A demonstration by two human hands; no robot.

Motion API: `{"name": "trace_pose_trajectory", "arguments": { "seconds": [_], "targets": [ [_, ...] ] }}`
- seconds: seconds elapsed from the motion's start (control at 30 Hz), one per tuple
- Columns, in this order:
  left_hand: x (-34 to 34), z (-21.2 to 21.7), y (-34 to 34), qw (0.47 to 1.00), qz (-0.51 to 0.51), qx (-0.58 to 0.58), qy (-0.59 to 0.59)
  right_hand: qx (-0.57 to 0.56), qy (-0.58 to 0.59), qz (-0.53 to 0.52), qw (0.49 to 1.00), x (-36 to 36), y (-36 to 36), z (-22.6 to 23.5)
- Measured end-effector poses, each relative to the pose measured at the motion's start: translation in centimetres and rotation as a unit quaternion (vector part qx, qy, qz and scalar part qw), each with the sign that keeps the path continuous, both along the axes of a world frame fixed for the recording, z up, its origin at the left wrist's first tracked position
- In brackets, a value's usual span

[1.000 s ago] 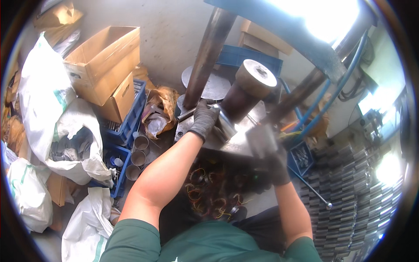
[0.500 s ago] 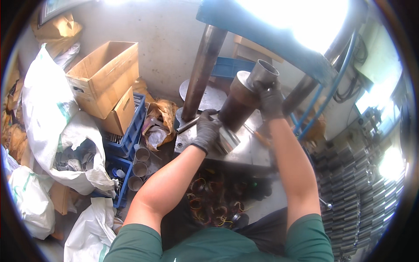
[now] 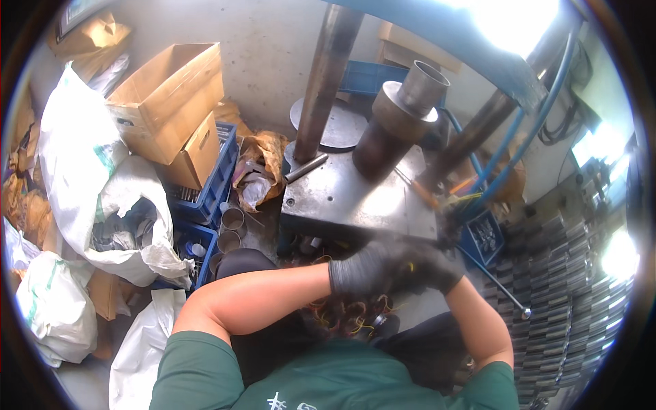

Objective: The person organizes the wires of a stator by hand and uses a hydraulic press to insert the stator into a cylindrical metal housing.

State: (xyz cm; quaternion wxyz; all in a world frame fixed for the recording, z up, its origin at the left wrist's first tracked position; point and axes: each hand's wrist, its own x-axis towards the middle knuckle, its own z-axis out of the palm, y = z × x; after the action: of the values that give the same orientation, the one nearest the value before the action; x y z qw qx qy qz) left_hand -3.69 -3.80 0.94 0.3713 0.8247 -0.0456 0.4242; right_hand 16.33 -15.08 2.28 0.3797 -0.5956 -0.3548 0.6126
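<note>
1. Your gloved left hand [image 3: 365, 270] and right hand [image 3: 430, 266] meet, blurred, just below the steel press plate [image 3: 348, 198]; grip unclear.
2. A cylindrical steel die [image 3: 396, 126] stands on that plate.
3. Left of the plate: blue crates [image 3: 212, 188], cardboard boxes [image 3: 167, 99].

A: Where does the one view look from?
B: From the person's head, facing steeply down over green shoulders; the fisheye bends edges at the rim.
A: How near?
B: Close: the gloved hands sit low centre, the steel press plate [image 3: 355, 198] just beyond, cardboard boxes [image 3: 164, 96] far left.
</note>
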Motion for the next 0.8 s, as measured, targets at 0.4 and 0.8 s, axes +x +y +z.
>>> {"name": "trace_pose_trajectory", "arguments": {
  "seconds": [0.4,0.8],
  "targets": [
    [-3.4,-7.1,6.9,0.803,0.373,0.153,0.439,-0.186,-0.303,-0.032,0.934,13.3,-12.7,-7.5],
    [-1.8,-6.4,2.8,0.91,0.031,0.283,0.302,-0.087,-0.15,-0.498,0.85,22.9,-33.0,-11.2]
  ]
}}
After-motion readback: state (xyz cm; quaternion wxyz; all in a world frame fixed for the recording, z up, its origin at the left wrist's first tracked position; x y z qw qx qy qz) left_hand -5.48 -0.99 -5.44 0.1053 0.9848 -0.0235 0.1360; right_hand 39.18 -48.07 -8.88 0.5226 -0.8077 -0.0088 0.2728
